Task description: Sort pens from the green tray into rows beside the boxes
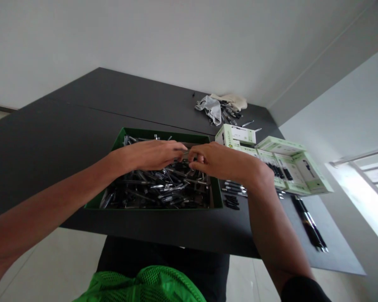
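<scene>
**Left hand (148, 154) and right hand (222, 161) meet above loose pens (157, 188)**

The fingers of both hands are curled inward and nearly touch, working together at a slim metallic pen part (184, 153) held up just above the heap. Whether either hand truly grips it cannot be told, as the fingers hide it. Directly under the fingers, the pens lie jumbled, their glossy black barrels and bright metal clips crossing in a green cardboard tray (154, 206). Just right of the fingers, short rows of black pens (231, 195) lie on the matte dark table (82, 121). Farther right stand open pale-green-and-white retail cartons (283, 165), with long black pens (308, 224) beyond them. Farthest from the fingers, a crumpled grey glove (209, 108) and a cream cloth (233, 100) lie beside another small pile of pens (229, 113).
</scene>
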A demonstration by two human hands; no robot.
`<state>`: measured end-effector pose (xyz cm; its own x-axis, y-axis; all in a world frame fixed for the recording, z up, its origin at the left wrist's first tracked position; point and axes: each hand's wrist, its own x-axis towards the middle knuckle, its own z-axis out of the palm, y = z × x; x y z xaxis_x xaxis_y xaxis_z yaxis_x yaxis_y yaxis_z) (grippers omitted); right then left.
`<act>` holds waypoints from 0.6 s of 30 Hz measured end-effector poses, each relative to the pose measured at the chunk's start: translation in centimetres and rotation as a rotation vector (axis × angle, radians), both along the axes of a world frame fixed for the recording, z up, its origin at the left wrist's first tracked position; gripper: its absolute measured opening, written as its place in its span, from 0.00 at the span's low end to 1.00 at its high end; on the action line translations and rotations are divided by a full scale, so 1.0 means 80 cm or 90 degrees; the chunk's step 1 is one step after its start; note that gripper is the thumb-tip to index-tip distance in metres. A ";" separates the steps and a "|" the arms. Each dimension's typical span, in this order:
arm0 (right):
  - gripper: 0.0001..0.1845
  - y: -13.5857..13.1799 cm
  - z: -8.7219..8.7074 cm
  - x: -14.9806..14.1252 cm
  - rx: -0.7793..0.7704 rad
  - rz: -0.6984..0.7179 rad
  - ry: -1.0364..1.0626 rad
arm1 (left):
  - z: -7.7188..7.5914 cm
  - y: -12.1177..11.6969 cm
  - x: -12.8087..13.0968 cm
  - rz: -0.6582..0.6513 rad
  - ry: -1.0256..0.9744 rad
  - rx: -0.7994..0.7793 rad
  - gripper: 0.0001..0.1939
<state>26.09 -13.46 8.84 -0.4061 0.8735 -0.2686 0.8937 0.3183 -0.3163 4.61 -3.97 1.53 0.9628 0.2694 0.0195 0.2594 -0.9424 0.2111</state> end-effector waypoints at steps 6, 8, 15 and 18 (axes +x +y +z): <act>0.17 -0.006 0.003 -0.002 0.114 0.128 0.208 | 0.054 -0.015 -0.042 0.111 -0.062 0.020 0.20; 0.18 -0.007 -0.011 -0.022 0.107 0.239 0.288 | 0.053 -0.029 -0.072 0.167 -0.065 -0.008 0.22; 0.17 -0.011 -0.058 -0.077 0.075 0.275 0.108 | -0.003 -0.082 -0.129 0.319 -0.081 0.056 0.24; 0.18 -0.007 -0.054 -0.069 0.063 0.203 0.056 | -0.006 -0.089 -0.127 0.348 -0.106 0.124 0.22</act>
